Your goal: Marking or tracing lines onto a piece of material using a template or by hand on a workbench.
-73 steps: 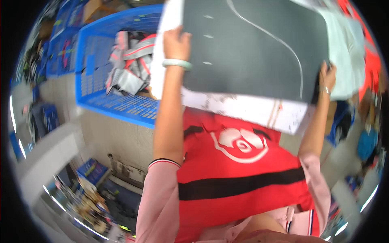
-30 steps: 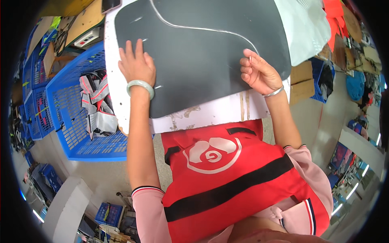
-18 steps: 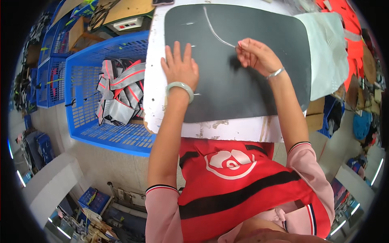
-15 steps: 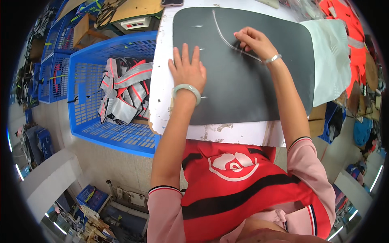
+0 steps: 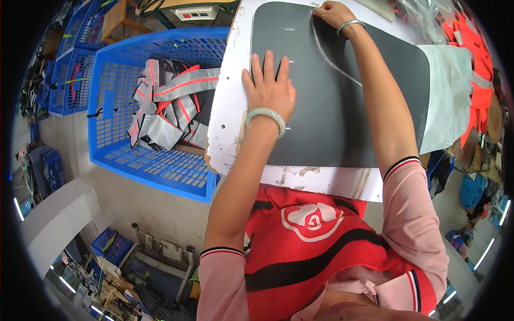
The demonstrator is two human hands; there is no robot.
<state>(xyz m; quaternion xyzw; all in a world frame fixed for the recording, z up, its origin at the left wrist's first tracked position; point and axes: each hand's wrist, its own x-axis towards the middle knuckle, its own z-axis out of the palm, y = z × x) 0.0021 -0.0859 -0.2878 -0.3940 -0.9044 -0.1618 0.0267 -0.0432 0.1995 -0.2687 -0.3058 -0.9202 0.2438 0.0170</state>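
A white-topped bench (image 5: 230, 101) fills the upper middle, its left edge ragged and dotted with small dark holes, its near edge scuffed brown; on it lies a large dark grey panel (image 5: 316, 128) with rounded corners, short pale marks along its left side and a pale curved line (image 5: 334, 64) running down from its upper part; the left hand (image 5: 270, 91) is spread on the panel's left part, fingers pointing away from the body, a pale bangle (image 5: 266, 119) round the wrist; the right hand (image 5: 331, 14) is bunched, its fingertips drawn together at the line's upper end, though I cannot tell whether anything is pinched between them; a silver bracelet (image 5: 350, 25) rings that wrist.

Just beside the panel's right edge spreads a pale green sheet (image 5: 448, 101), with orange-red fabric (image 5: 476, 69) beyond it and clear plastic (image 5: 423, 18) near the far edge; to the left of the bench stands a blue basket (image 5: 101, 96) holding grey strips (image 5: 166, 134) lined in bright orange; past it are stacked blue crates (image 5: 69, 88) and a wooden stool (image 5: 119, 24); below, the dull floor (image 5: 144, 206) stretches to a pale pillar (image 5: 61, 211) and a smaller blue crate (image 5: 111, 247); bright light strips (image 5: 67, 284) bend round the rim.
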